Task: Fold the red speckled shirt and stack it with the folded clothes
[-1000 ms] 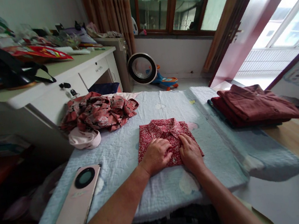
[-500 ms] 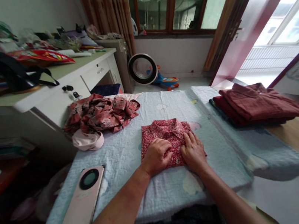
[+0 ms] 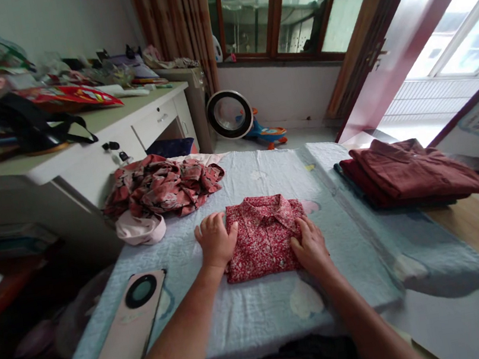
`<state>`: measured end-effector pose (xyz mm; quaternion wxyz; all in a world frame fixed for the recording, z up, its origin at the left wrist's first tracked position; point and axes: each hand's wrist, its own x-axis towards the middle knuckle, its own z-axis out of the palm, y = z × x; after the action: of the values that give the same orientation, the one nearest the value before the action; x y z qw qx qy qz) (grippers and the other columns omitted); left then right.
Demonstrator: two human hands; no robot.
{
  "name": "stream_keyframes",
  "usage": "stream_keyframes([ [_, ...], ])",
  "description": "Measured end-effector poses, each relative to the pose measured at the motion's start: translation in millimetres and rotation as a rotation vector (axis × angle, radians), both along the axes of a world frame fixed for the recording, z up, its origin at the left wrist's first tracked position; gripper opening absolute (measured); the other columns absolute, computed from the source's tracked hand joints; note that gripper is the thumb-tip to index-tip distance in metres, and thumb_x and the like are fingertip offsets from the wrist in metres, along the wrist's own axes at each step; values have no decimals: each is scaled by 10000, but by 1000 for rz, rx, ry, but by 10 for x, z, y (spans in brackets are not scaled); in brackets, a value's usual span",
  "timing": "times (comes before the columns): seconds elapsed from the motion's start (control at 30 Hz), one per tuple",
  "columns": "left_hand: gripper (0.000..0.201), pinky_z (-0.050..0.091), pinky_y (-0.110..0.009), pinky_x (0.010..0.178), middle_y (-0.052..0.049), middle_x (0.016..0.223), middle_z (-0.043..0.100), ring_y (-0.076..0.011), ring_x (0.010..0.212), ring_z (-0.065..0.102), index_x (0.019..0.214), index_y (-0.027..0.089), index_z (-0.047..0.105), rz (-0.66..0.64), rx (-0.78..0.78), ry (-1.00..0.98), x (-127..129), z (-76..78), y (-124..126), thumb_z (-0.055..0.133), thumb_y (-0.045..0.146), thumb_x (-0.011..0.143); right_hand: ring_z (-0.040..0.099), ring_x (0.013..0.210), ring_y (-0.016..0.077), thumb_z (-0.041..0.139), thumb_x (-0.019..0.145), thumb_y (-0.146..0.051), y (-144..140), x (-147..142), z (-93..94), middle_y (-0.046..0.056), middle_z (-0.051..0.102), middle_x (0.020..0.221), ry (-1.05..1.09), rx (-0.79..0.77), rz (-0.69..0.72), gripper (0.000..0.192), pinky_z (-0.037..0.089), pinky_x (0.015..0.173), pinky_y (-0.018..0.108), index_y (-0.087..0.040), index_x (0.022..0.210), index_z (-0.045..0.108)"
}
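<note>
A folded red floral shirt (image 3: 267, 244) lies flat on the pale blue quilted cover, its collar pointing away from me. My left hand (image 3: 216, 240) is at the shirt's left edge, fingers spread and thumb touching the fabric. On the right edge rests my right hand (image 3: 310, 246), thumb apart from the fingers, which lie over the side of the shirt. Neither hand is closed around anything.
A crumpled red patterned garment (image 3: 163, 185) and a pale pink band (image 3: 141, 229) lie at the back left. A phone (image 3: 130, 334) sits at the front left. Folded dark red clothes (image 3: 413, 168) are stacked on the right. Beyond stands a cluttered desk (image 3: 109, 124).
My left hand has moved left, from the shirt's front to its left edge, and its fingers have spread. My right hand has shifted slightly at the right edge.
</note>
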<state>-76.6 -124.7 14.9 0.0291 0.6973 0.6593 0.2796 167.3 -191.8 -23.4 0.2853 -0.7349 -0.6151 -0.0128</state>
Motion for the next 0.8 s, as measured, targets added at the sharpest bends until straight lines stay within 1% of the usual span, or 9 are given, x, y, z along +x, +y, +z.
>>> stream_keyframes([
  [0.07,353,308,-531,1057,-142,1276,623,-331,1234,498,1156,191,622,39,-64,56,-33,-21,21,550,411,890,476,1310,296,494,831,-287,15,116,0,203,533,1395,41,13,11,532,372,1106,456,-91,1323,538],
  [0.13,365,323,-516,1040,-139,1263,624,-328,1213,510,1137,191,633,57,-120,102,-58,-36,41,532,446,897,505,1264,305,498,847,-326,15,244,32,216,564,1344,42,5,-23,535,380,1090,454,-68,1313,543],
  [0.23,399,347,-503,1016,-140,1227,628,-327,1183,527,1111,176,636,70,-178,133,-72,-33,55,514,492,899,562,1152,308,489,875,-327,-4,407,123,226,624,1223,-13,-54,-99,507,394,1048,444,-37,1283,569],
  [0.3,420,353,-511,1012,-139,1198,631,-333,1176,530,1088,166,637,74,-196,132,-67,-22,50,517,517,891,590,1079,291,485,896,-329,-12,475,192,207,653,1146,-46,-115,-126,468,411,1008,416,-51,1256,595],
  [0.47,433,342,-523,1040,-142,1224,605,-340,1212,507,1022,175,661,53,-225,112,-48,-40,21,550,560,858,618,929,245,520,902,-413,42,486,327,140,682,954,-57,-292,-125,334,438,851,332,-134,985,684],
  [0.57,392,333,-532,1064,-153,1273,579,-347,1232,496,1006,175,665,3,-201,135,-32,-83,22,580,523,846,613,873,233,550,878,-403,108,433,366,129,682,910,-61,-324,-142,287,429,785,313,-144,894,672],
  [0.63,319,371,-493,1053,-152,1236,591,-327,1194,528,976,171,659,-60,-166,117,-15,-103,30,598,454,843,608,852,224,551,866,-354,146,391,379,123,675,889,-69,-330,-137,237,422,772,303,-148,857,668],
  [0.73,173,460,-387,974,-123,1116,614,-259,1075,599,946,179,621,-188,-110,-19,23,-104,31,580,317,850,601,857,222,517,859,-262,179,329,384,137,662,904,-73,-318,-136,193,414,780,299,-148,820,668],
  [0.8,125,491,-351,914,-100,1049,632,-235,1011,632,957,192,584,-244,-102,-122,50,-90,19,539,270,871,596,849,220,488,857,-217,184,294,384,142,662,913,-58,-295,-138,193,409,775,297,-147,830,666],
])
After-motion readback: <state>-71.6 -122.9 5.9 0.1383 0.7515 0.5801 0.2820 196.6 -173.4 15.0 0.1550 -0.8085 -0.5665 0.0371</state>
